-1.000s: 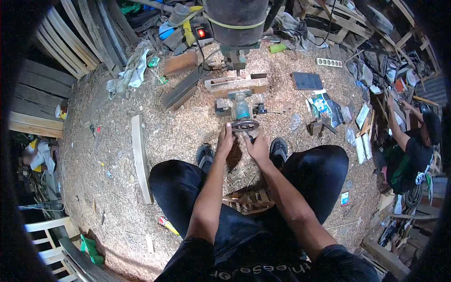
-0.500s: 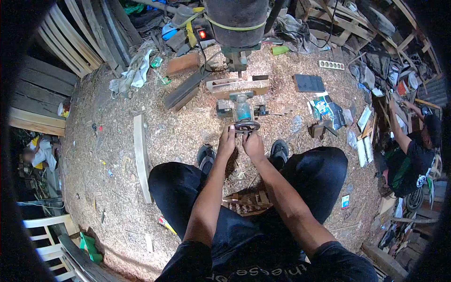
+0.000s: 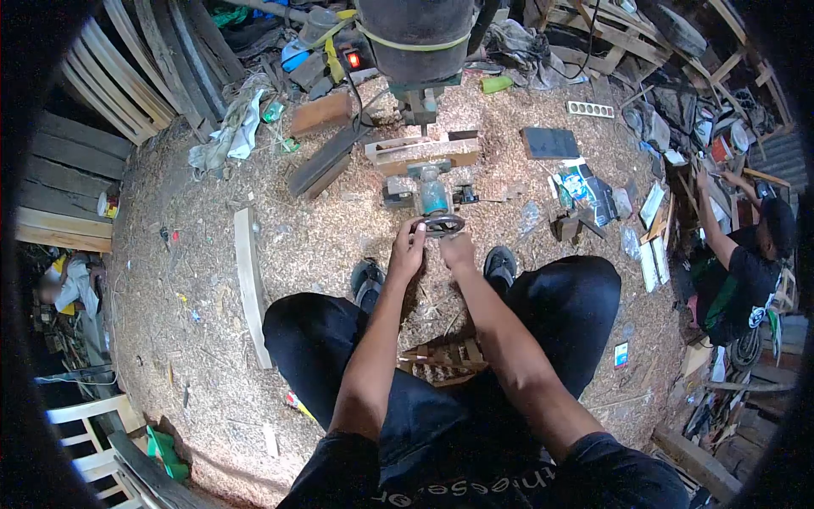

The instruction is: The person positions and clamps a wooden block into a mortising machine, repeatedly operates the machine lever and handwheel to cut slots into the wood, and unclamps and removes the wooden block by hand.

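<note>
Right hand [image 3: 459, 248] has risen slightly by the wheel [image 3: 441, 224], its grip unclear; left hand [image 3: 409, 252] grips the rim. Uneven turning could jog the wood [image 3: 462, 159], upper centre.

Bright green bottle [image 3: 498, 85], black trousers [image 3: 560, 301]

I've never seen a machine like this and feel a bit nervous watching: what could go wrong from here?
The bit sits right by the slotted wood piece, so turning the handwheel unevenly might spoil the cut. The left hand and right hand could slip or get pinched at its rim. Wood shavings around the shoes might make footing slippery.
</note>
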`<state>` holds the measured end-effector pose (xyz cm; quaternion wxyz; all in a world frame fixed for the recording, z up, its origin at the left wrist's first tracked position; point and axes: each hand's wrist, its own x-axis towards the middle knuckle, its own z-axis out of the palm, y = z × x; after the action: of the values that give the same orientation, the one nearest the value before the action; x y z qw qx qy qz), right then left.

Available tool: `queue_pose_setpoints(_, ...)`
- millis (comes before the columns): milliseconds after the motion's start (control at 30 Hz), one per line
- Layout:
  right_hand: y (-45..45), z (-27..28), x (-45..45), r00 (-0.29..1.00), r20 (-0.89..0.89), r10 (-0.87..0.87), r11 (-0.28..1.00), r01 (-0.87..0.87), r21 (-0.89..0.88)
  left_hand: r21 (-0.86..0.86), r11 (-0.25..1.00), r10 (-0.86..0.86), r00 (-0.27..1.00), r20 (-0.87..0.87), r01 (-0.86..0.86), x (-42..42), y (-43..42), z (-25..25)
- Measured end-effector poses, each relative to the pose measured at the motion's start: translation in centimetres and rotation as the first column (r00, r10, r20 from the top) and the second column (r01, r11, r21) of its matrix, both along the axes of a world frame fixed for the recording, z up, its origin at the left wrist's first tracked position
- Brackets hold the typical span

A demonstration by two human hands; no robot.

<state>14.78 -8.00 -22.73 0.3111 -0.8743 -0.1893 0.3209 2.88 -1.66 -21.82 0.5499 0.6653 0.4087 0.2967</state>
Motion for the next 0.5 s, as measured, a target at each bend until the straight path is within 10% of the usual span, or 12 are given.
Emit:
queue_pose_setpoints(167,-1.4,-1.4,1.9,0.986,-0.119,0.119,0.985,-0.102,0.14,0.012,1.0,-0.022,0.999,-0.032,0.023,-0.2,-0.5,0.2)
queue_pose_setpoints(333,-4.3,-5.5,8.1,0.802,-0.593,0.071,0.983,0.044,0.177,-0.003,0.998,-0.059,0.996,-0.07,0.059,1.0,-0.2,1.0)
queue_pose_setpoints(500,-4.7,-5.4,8.3,0.818,-0.554,0.153,0.972,-0.022,0.235,-0.038,0.998,-0.062,0.993,-0.104,0.058,1.0,-0.6,0.5)
